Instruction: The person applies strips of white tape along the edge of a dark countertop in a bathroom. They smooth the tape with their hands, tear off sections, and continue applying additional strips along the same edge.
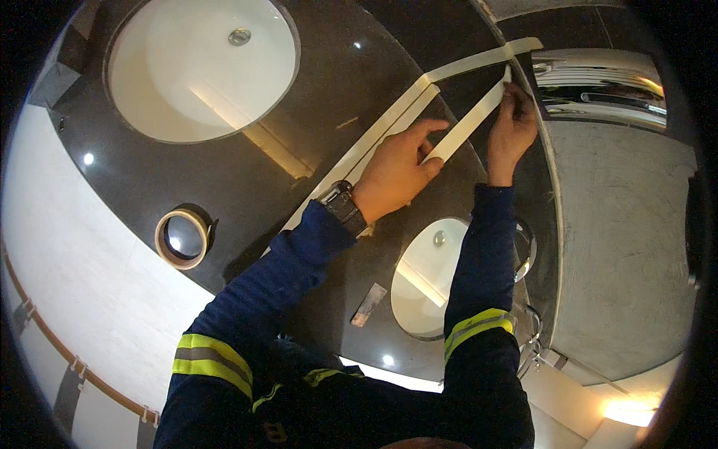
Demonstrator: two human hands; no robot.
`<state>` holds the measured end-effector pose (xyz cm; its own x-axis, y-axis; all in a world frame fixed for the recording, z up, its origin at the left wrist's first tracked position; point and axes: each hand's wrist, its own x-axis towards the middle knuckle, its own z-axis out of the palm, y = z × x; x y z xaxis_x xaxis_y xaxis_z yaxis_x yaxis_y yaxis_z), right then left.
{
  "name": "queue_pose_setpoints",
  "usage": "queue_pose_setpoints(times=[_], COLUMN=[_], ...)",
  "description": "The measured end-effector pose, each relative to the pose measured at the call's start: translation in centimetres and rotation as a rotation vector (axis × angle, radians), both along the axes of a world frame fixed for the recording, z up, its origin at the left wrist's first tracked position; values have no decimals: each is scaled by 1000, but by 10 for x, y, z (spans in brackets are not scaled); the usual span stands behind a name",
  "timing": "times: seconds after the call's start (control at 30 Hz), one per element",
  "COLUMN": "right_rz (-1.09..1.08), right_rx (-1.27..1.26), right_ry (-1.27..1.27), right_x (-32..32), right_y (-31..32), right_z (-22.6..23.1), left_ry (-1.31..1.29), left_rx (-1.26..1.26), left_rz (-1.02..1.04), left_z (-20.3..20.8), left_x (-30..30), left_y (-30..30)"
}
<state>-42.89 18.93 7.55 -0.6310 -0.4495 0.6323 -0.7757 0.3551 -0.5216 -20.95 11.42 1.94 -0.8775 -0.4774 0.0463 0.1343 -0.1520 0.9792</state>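
Note:
A cream strip of masking tape (473, 122) stretches slantwise over the dark glossy counter between my two hands. My left hand (396, 172), with a black watch at the wrist, has the strip's nearer end between thumb and fingers. Closer to the wall, my right hand (513, 129) pinches the far end, whose tip stands up past the fingertips. Other masking tape (467, 66) lies stuck along the counter beyond my hands, with long strips running down past my left wrist. Whether the held strip touches the surface, I cannot tell.
A large white basin (164, 82) is at the upper left, a smaller white basin (419, 299) below my hands. A tape roll (182, 238) sits near the left counter edge. A small flat rectangular piece (369, 304) lies beside the smaller basin. Shiny chrome fittings (598, 86) are at right.

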Motion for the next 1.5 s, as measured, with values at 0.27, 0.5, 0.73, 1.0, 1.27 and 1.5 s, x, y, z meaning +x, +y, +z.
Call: queue_pose_setpoints(times=[0.27,0.5,0.73,1.0,1.27,1.5], right_rz=[47,-65,-116,-146,-217,-192], right_rx=[137,219,193,119,91,-13], right_ry=[470,518,547,545,542,536], right_x=[-26,-42,-51,-52,-56,-57], right_y=[-7,-5,-11,-18,-17,-22], right_z=[16,12,6,2,-3,-5], left_ry=[32,93,158,125,81,78], left_rx=[-230,-256,-208,1,-80,-108], left_rz=[94,63,-51,-140,-156,-145], left_z=[-4,-11,-27,-44,-41,-40], left_x=[-6,-18,-34,-34,-34,-35], left_y=[-2,-10,-27,-27,-21,-21])
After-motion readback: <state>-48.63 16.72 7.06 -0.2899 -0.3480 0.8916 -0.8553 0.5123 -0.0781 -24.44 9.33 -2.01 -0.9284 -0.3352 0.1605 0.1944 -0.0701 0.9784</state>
